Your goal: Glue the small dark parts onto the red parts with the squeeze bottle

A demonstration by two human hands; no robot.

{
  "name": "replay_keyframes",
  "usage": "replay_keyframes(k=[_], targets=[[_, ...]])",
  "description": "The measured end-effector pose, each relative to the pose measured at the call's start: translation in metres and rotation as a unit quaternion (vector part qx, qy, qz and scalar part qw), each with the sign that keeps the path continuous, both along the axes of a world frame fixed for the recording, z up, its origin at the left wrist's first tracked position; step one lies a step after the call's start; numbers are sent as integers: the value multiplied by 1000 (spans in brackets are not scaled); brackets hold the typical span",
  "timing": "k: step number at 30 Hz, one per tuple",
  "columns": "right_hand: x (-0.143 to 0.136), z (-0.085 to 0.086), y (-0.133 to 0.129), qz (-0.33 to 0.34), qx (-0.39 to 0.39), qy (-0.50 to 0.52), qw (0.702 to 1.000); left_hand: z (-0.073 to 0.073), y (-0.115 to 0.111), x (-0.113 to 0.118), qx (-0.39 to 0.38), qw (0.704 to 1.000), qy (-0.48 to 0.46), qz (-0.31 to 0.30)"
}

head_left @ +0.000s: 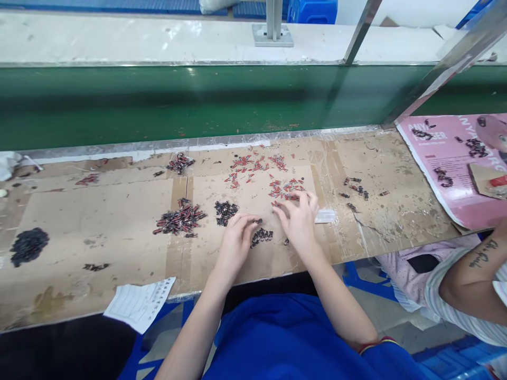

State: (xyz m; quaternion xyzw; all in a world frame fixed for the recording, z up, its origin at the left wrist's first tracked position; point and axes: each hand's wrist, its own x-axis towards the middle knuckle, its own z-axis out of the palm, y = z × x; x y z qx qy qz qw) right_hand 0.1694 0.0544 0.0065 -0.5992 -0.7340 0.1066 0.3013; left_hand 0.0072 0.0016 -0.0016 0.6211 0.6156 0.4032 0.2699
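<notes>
My left hand (240, 235) is closed, its thumb and forefinger pinching a small dark part (258, 221) just above a cluster of dark parts (262, 238) with shiny bits. My right hand (299, 219) pinches a small red piece (276, 204) between thumb and forefinger. Beyond its fingers lies a group of loose red pieces (280, 188), with more scattered red pieces (259, 164) farther back. A heap of dark parts (226, 212) sits left of my left hand. The pieces are too small to name by kind.
A larger red-and-black pile (180, 219) and a black pile (29, 246) lie to the left on the cardboard-covered table (119, 211). Several dark parts (358, 189) are at the right, near a pink poster (428, 174). Behind runs a green belt (198, 105). A person's arm (475, 279) shows at right.
</notes>
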Motion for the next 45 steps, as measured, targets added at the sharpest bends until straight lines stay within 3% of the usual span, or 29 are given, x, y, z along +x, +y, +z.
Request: replay_keyframes(k=[4, 8, 15, 29, 39, 45], targets=[[-16, -8, 14, 12, -47, -39, 998, -2, -3, -3, -25, 999, -18, 12], [-14, -1, 19, 53, -44, -47, 997, -2, -4, -5, -45, 998, -24, 37], [-7, 11, 4, 212, -94, 147, 961, 0, -2, -4, -36, 998, -20, 52], [-7, 9, -3, 200, -184, 237, 933, 6, -2, 2, -30, 998, -37, 43], [-1, 16, -9, 219, -140, 193, 946, 16, -2, 4, -40, 997, -69, 11], [3, 18, -10, 229, -121, 198, 945, 15, -2, 10, -50, 992, -117, 8]])
